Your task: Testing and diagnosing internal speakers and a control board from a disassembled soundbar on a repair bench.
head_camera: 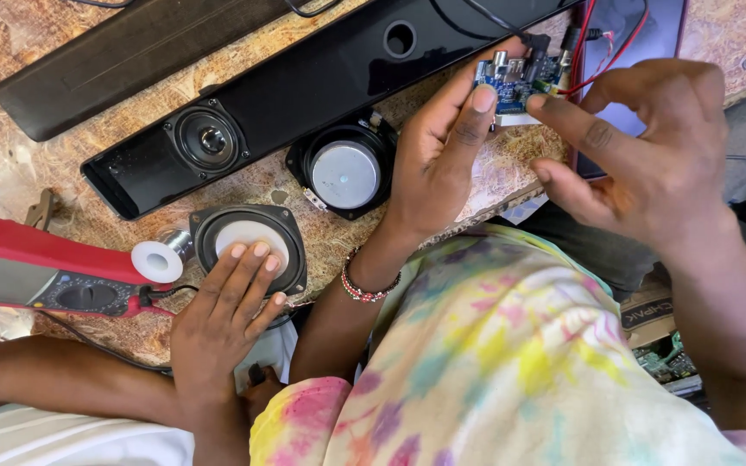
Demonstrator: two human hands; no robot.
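Both hands pinch a small blue circuit board (513, 82) at the workbench's (10, 173) near edge: the left hand (442, 147) grips its left side, and the right hand (649, 147) closes fingertips on its right. Another person's hand (226, 302) rests on a loose speaker (248, 237) beside the black soundbar (321, 78).

small blue circuit board (511, 82) | red wires attached | pinched between both hands' fingers

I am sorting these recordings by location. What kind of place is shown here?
Probably an electronics repair bench: an opened black soundbar, loose speaker drivers, a red multimeter, and a small blue circuit board held in both hands.
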